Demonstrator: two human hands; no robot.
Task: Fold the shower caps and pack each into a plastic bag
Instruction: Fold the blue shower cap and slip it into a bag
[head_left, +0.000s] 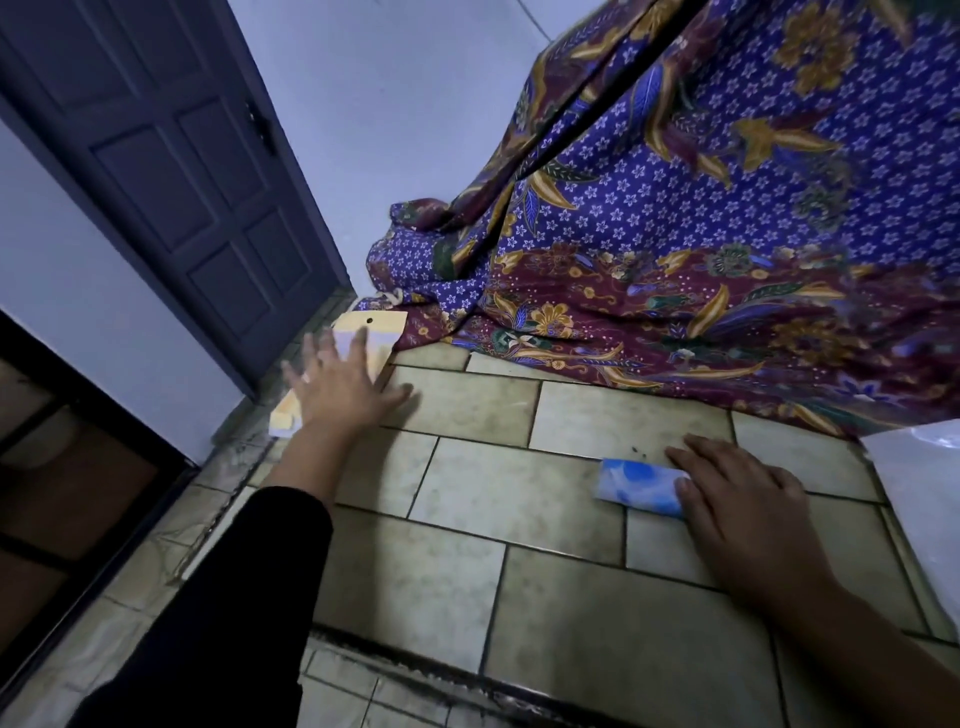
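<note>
A folded blue-and-white shower cap (636, 483) lies as a small flat rectangle on the tiled surface (467, 499). My right hand (737, 504) rests flat on its right end, fingers straight. My left hand (337, 384) is stretched out to the far left with spread fingers over a stack of plastic bags with yellow header cards (363, 332); the hand is blurred, and I cannot tell whether it touches the stack.
A purple floral cloth (701, 249) hangs down and covers the far right of the tiles. A white plastic sheet (914, 467) lies at the right edge. A dark door (171, 171) and a white wall (389, 104) stand behind. The tiled surface drops off at its near edge (415, 670).
</note>
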